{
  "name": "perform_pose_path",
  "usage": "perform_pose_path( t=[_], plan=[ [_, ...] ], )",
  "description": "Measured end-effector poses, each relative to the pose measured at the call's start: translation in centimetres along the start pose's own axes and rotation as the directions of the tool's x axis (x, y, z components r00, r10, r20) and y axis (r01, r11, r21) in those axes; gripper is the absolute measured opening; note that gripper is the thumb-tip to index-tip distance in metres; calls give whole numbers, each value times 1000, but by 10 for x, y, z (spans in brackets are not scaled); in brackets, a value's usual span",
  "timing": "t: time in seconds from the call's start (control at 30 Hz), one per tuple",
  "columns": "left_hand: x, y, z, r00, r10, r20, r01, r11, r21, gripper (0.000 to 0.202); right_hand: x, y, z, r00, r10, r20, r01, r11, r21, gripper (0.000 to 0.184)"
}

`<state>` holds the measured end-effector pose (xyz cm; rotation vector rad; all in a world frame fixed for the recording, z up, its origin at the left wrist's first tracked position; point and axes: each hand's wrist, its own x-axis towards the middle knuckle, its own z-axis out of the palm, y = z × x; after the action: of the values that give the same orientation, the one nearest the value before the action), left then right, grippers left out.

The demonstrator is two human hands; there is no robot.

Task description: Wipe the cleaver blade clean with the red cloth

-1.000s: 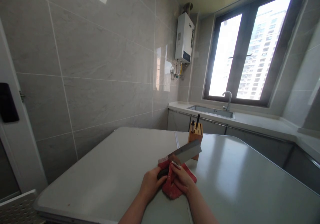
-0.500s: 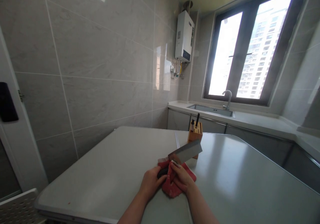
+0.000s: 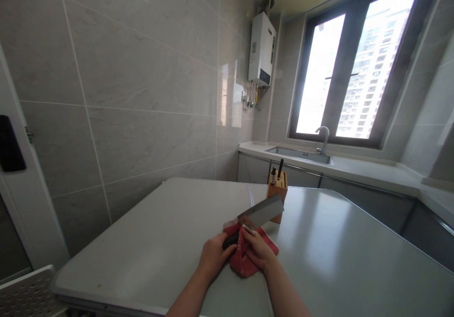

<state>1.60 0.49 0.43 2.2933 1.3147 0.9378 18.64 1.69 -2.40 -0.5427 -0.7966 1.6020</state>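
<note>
My left hand point(image 3: 213, 255) is closed around the black handle of a cleaver point(image 3: 265, 211), whose broad steel blade points up and to the right. A red cloth point(image 3: 244, 264) is bunched in my right hand point(image 3: 260, 248), which pinches it against the blade near the handle. Part of the cloth shows behind the blade and hangs below my fingers. Just beyond the blade stands a wooden knife block point(image 3: 277, 187) with black-handled tools in its slots; the cleaver hides part of its front.
Under my hands is a pale table point(image 3: 149, 241) with a seam down its middle. A white counter point(image 3: 369, 168) with a sink point(image 3: 301, 155) and faucet point(image 3: 323, 137) lies beyond it, below a window. At lower left is a white perforated chair point(image 3: 30, 291).
The cleaver's blade has tilted slightly, its far end shifting a little left and up. Both hands keep their hold in nearly the same place.
</note>
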Motion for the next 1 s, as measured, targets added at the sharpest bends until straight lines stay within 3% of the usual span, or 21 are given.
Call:
perform_pose_path(
  t=[0.73, 1.0],
  plan=[
    [1, 8, -5, 996, -91, 13, 90, 995, 32, 32, -3, -5, 9, 998, -6, -54, 9, 999, 53, 23],
    [1, 6, -3, 997, -57, 44, 55, 998, 42, 32, -2, -4, 7, 999, -8, -53, 10, 999, 46, 23]
  ],
)
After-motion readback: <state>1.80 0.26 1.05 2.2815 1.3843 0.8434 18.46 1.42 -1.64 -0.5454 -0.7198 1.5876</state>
